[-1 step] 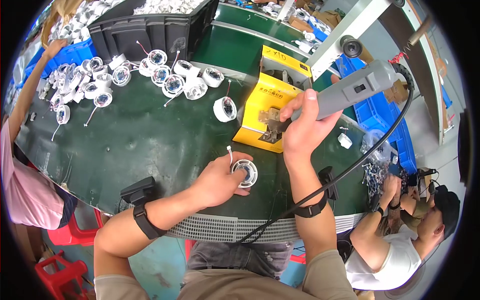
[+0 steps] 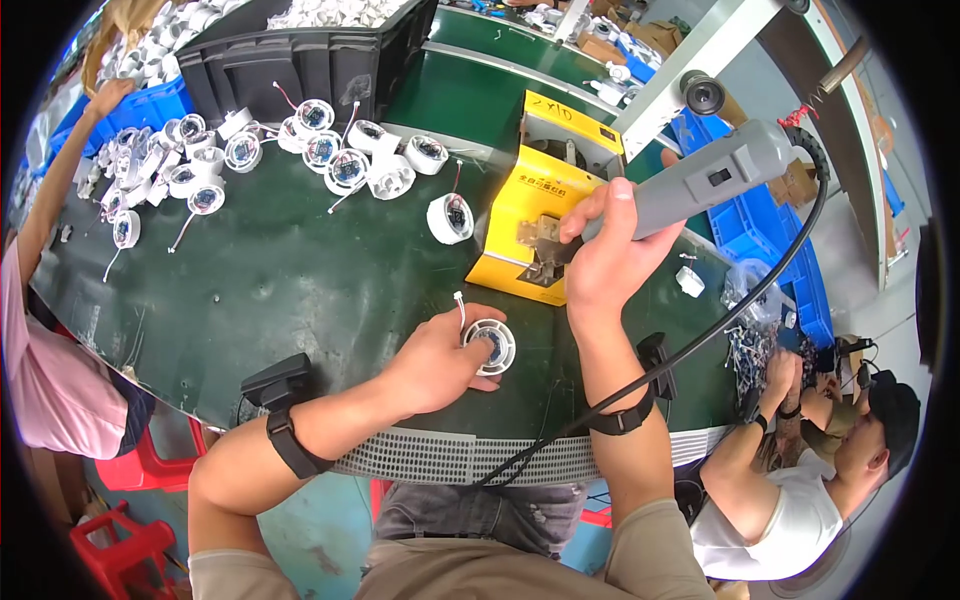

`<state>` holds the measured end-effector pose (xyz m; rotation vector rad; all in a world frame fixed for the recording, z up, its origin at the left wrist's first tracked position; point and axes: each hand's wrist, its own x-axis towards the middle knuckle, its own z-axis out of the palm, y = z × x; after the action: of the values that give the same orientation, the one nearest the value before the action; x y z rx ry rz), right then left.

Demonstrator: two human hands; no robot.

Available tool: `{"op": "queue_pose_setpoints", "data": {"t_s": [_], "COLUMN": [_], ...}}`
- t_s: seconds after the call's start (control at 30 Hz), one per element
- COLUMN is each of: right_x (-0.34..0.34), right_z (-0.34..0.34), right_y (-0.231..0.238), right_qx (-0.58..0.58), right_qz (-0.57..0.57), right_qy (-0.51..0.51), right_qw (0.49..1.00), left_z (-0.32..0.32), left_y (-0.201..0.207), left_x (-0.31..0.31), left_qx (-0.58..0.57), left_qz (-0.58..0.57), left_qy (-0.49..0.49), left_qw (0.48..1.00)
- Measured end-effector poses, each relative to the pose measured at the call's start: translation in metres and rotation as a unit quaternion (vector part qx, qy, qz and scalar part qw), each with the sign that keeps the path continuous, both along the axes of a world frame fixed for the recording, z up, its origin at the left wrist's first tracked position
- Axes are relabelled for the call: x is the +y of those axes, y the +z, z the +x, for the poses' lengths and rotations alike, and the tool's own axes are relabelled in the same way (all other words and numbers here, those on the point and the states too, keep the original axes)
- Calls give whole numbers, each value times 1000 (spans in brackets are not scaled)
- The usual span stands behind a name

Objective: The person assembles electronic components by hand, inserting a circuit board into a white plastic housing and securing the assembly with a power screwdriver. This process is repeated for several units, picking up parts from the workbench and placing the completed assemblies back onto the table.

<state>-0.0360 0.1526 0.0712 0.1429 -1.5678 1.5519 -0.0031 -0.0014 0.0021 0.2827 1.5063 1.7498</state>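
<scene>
My left hand is closed around a round white plastic housing on the green table, one finger lying over its middle. Inside the housing a dark circuit board partly shows, and a thin wire with a white plug stands up beside it. My right hand grips a grey electric screwdriver from below, tilted with its rear end up to the right. Its front end points at the yellow screw feeder; the hand hides the tip, so I cannot tell whether it touches the feeder's metal outlet.
Several white housings with boards lie toward the back left, before a black crate. A black cable droops across my right forearm. Co-workers sit on both sides; the right one's hands are at a wire pile. Blue bins stand at right.
</scene>
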Motion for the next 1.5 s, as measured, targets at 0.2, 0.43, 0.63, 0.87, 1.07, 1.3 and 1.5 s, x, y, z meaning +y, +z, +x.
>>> {"op": "queue_pose_setpoints", "data": {"t_s": [0.2, 0.43, 0.63, 0.87, 1.07, 1.3, 1.5], "right_x": [1, -4, -18, -29, -33, -27, -26], "right_z": [1, 25, 58, 64, 64, 65, 64], "right_y": [-3, -4, -21, -26, -31, -41, -60], "right_qx": [-13, -40, -40, -74, -91, -65, -114], "right_qz": [14, -22, -46, -53, -46, -7, 91], "right_qy": [7, 72, 150, 173, 183, 201, 225], "right_qw": [1000, 996, 987, 981, 978, 977, 963], "left_z": [3, 3, 1, 3, 3, 1, -1], "left_y": [1, -2, -1, 4, 2, -3, -11], "left_x": [0, 3, 4, 4, 1, 8, -7], "left_qx": [-1, -21, -20, -9, 2, 21, 46], "left_qz": [-1, 12, 15, 13, 9, 17, 55], "left_qy": [4, 36, 46, 50, 48, 35, 25], "left_qw": [1000, 999, 999, 999, 999, 999, 997]}}
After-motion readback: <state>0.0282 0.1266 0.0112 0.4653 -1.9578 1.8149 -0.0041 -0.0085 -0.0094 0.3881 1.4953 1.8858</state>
